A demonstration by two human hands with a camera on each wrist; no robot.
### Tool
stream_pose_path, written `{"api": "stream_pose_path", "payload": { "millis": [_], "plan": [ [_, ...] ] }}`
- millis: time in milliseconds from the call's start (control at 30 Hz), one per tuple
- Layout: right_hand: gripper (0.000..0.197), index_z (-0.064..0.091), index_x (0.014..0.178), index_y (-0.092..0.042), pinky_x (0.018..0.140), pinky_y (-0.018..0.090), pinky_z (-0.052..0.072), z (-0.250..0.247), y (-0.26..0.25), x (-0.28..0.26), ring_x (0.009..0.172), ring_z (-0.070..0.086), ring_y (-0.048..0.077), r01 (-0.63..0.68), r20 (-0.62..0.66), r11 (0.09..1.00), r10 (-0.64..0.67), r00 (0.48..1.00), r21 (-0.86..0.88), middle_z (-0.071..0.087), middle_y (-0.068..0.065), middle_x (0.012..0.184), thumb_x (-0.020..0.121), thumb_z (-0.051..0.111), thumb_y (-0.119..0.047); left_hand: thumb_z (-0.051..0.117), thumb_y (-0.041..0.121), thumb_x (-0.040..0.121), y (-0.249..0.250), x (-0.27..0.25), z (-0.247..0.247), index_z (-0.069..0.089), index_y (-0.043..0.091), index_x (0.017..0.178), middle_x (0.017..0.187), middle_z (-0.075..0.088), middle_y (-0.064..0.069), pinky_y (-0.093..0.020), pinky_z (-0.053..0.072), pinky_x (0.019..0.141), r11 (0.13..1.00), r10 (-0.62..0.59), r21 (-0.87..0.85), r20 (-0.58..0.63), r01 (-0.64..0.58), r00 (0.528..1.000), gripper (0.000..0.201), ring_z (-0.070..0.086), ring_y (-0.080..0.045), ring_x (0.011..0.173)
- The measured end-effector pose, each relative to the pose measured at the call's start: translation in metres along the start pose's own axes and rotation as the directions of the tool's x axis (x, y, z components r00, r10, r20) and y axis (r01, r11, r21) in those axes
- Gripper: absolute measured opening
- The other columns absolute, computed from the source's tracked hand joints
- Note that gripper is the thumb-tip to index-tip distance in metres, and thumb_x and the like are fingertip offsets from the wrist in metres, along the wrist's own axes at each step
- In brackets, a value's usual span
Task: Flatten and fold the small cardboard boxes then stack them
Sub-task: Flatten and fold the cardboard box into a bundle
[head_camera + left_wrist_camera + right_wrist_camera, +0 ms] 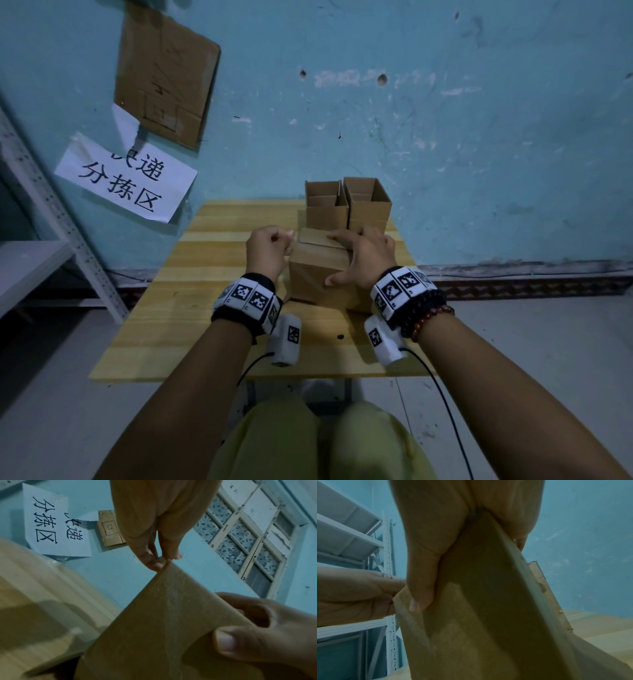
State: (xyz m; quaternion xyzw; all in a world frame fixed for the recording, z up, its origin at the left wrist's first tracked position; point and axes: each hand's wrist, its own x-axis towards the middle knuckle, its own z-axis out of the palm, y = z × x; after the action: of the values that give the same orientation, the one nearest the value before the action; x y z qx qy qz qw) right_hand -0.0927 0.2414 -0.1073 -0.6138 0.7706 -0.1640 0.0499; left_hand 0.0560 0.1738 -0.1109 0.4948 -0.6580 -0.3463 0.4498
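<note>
A small brown cardboard box (315, 270) stands upright on the wooden table (205, 308), close in front of me. My left hand (289, 245) pinches its top left corner between thumb and fingers; the left wrist view shows this pinch (163, 559) on the cardboard's tip (154, 622). My right hand (334, 258) grips the box's right upper part, thumb on the front face and fingers over the top. In the right wrist view the thumb (419, 599) presses the panel (479, 615). Two more boxes (325, 209) (370, 205) stand open-topped behind it against the wall.
A white metal shelf rack (51, 212) stands to the left of the table. A paper sign (126, 178) and a cardboard sheet (168, 75) hang on the blue wall. Bare table top lies left of the held box and in front of it.
</note>
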Motion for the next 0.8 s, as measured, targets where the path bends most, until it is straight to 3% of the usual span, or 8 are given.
{"api": "stream_pose_path", "payload": {
  "millis": [67, 233, 300, 367, 433, 500, 667, 800],
  "plan": [
    [0.085, 0.040, 0.133, -0.042, 0.104, 0.040, 0.024, -0.0006, 0.0007, 0.0003, 0.124, 0.034, 0.024, -0.008, -0.003, 1.000, 0.008, 1.000, 0.002, 0.043, 0.005, 0.126, 0.058, 0.079, -0.052, 0.050, 0.005, 0.093, 0.0023, 0.0009, 0.0006, 0.066, -0.005, 0.082, 0.089, 0.064, -0.016, -0.004, 0.036, 0.048, 1.000, -0.014, 0.002, 0.012, 0.014, 1.000, 0.022, 0.053, -0.012, 0.068],
    [0.085, 0.040, 0.133, -0.041, 0.104, 0.040, 0.023, 0.0005, 0.0000, 0.0002, 0.123, 0.034, 0.025, -0.004, -0.001, 1.000, 0.004, 1.000, 0.001, 0.042, 0.005, 0.126, 0.058, 0.079, -0.052, 0.055, -0.005, 0.086, 0.0034, 0.0049, 0.0033, 0.060, 0.009, 0.062, 0.105, 0.067, -0.018, -0.026, 0.045, 0.085, 0.987, -0.148, -0.064, 0.022, 0.149, 0.989, 0.028, 0.061, -0.024, 0.099],
    [0.085, 0.039, 0.133, -0.042, 0.103, 0.039, 0.023, 0.0014, -0.0006, 0.0005, 0.123, 0.034, 0.025, -0.001, -0.001, 1.000, 0.001, 1.000, -0.009, 0.042, 0.005, 0.125, 0.059, 0.078, -0.053, 0.058, -0.002, 0.086, 0.0049, 0.0040, 0.0044, 0.067, -0.001, 0.081, 0.107, 0.065, -0.017, -0.024, 0.042, 0.085, 0.976, -0.194, -0.098, 0.029, 0.196, 0.981, 0.011, 0.056, -0.018, 0.095],
    [0.085, 0.039, 0.133, -0.042, 0.103, 0.039, 0.024, 0.0024, -0.0007, 0.0010, 0.122, 0.034, 0.025, 0.002, 0.002, 1.000, -0.001, 1.000, -0.010, 0.041, 0.005, 0.125, 0.059, 0.078, -0.053, 0.060, -0.001, 0.086, 0.0041, 0.0040, 0.0059, 0.064, -0.005, 0.103, 0.106, 0.063, -0.015, -0.024, 0.041, 0.083, 0.962, -0.226, -0.148, 0.027, 0.227, 0.974, 0.018, 0.054, -0.018, 0.095],
    [0.085, 0.038, 0.134, -0.042, 0.103, 0.040, 0.024, 0.0031, 0.0001, 0.0019, 0.123, 0.033, 0.025, 0.003, 0.010, 1.000, -0.003, 1.000, -0.012, 0.041, 0.005, 0.125, 0.059, 0.078, -0.053, 0.062, -0.002, 0.084, 0.0020, 0.0054, 0.0061, 0.058, 0.001, 0.116, 0.106, 0.060, -0.012, -0.026, 0.043, 0.083, 0.954, -0.243, -0.172, 0.027, 0.244, 0.970, 0.032, 0.055, -0.020, 0.098],
    [0.086, 0.038, 0.134, -0.042, 0.104, 0.041, 0.023, 0.0031, 0.0007, 0.0022, 0.123, 0.033, 0.025, 0.004, 0.014, 1.000, -0.004, 1.000, -0.015, 0.040, 0.005, 0.126, 0.059, 0.078, -0.053, 0.063, -0.004, 0.082, 0.0014, 0.0068, 0.0057, 0.057, 0.007, 0.119, 0.106, 0.064, -0.014, -0.028, 0.047, 0.085, 0.966, -0.217, -0.137, 0.022, 0.218, 0.976, 0.039, 0.059, -0.021, 0.097],
    [0.085, 0.039, 0.133, -0.042, 0.102, 0.040, 0.023, 0.0041, 0.0003, 0.0023, 0.122, 0.033, 0.025, 0.013, 0.010, 0.999, -0.013, 1.000, -0.029, 0.040, 0.005, 0.123, 0.058, 0.078, -0.054, 0.067, -0.001, 0.080, 0.0049, 0.0029, 0.0023, 0.071, 0.002, 0.095, 0.091, 0.072, -0.015, -0.019, 0.045, 0.081, 0.995, -0.094, 0.029, -0.038, 0.095, 0.995, 0.016, 0.059, -0.011, 0.078],
    [0.086, 0.039, 0.133, -0.043, 0.103, 0.040, 0.023, 0.0048, 0.0009, 0.0018, 0.123, 0.033, 0.025, 0.016, 0.008, 0.999, -0.015, 1.000, -0.036, 0.039, 0.005, 0.125, 0.058, 0.078, -0.054, 0.064, 0.003, 0.084, 0.0075, 0.0009, -0.0015, 0.072, 0.000, 0.095, 0.094, 0.071, -0.014, -0.018, 0.042, 0.079, 0.993, -0.010, 0.113, -0.018, 0.012, 1.000, 0.014, 0.062, -0.017, 0.086]
  ]
}}
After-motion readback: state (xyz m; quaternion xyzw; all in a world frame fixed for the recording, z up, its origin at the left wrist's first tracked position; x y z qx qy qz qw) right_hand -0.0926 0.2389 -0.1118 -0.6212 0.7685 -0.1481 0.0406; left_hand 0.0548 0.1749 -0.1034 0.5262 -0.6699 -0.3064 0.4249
